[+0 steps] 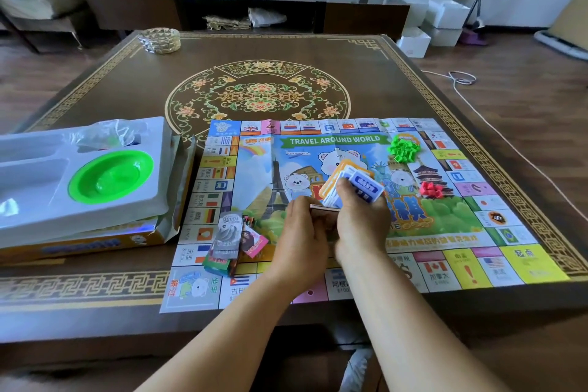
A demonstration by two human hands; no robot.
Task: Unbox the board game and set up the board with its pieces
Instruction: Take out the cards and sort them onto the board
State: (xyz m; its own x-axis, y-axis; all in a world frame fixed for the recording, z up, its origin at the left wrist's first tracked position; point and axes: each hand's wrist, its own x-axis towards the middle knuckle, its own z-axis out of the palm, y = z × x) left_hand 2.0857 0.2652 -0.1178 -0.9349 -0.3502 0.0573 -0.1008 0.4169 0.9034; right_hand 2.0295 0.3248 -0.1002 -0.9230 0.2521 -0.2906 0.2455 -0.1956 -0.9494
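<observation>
Both my hands meet at the frame's centre over the board (350, 143): my right hand (362, 219) clamps fanned cards (353, 183), my left hand (302, 232) pinches a thin stack's (324, 207) edge.

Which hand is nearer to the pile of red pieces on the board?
Right. The right hand, holding cards, is just left of the red pieces. The left hand is farther left, beyond the right hand.

We see the colourful paper game board (334, 149) spread flat, bearing a pile of green plastic houses (402, 149), a smaller pile of red pieces (431, 190) and loose paper money (229, 237). Left lies the yellow box (79, 243) under its white plastic tray (149, 197) holding a green bowl (111, 176). A fan of blue-and-orange cards (353, 186) is lifted above the board's middle.
</observation>
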